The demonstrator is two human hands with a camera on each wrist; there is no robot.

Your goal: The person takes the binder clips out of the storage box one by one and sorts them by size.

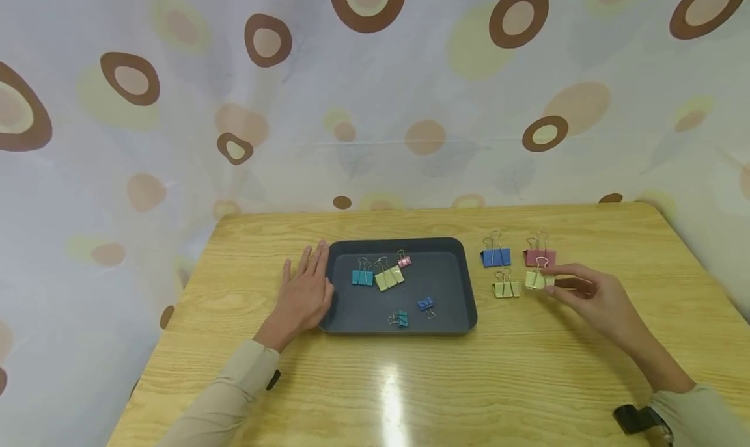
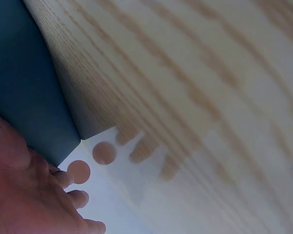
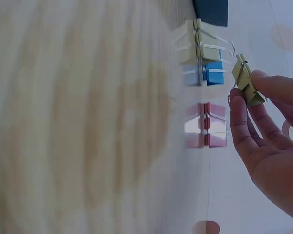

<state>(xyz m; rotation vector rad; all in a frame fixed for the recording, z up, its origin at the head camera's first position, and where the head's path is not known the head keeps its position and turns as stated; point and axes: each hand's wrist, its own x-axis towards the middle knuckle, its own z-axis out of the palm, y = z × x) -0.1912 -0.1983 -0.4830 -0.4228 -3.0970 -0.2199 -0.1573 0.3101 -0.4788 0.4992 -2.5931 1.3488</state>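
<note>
My right hand [image 1: 600, 307] pinches a pale yellow binder clip [image 3: 245, 82] between thumb and fingers, lifted off the table in the right wrist view. Close around it on the table stand a yellow binder clip [image 1: 506, 290], a blue one [image 1: 496, 258] and a pink one [image 1: 545, 257], handles up. My left hand [image 1: 300, 302] lies at the left side of a dark grey tray [image 1: 363, 309], its fingers straight along the rim. Inside the tray are a teal clip [image 1: 362, 278], a yellow clip [image 1: 389, 279] and small pink [image 1: 404, 262], blue [image 1: 425, 304] and teal [image 1: 402, 319] clips.
The wooden table [image 1: 504, 382] carries the tray near its middle, with the loose clips to the tray's right. Behind the table's back edge hangs a pale curtain [image 1: 375, 167] with brown and beige spots.
</note>
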